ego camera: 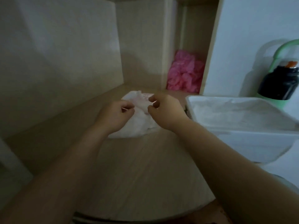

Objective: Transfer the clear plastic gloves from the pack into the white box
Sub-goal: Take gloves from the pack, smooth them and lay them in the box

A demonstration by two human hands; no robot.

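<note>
The glove pack (139,125) was laid on the bench just left of the white box (242,143), and was seen as a crumpled, whitish bag with faint pink print. The white box was set upright and open-topped, with pale filmy material inside.

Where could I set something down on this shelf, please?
Bare shelf lies left of the pack, up to the side wall, and in front of it. It is tight between pack and white box; pink gloves fill the narrow compartment.

no legible text anywhere
</note>
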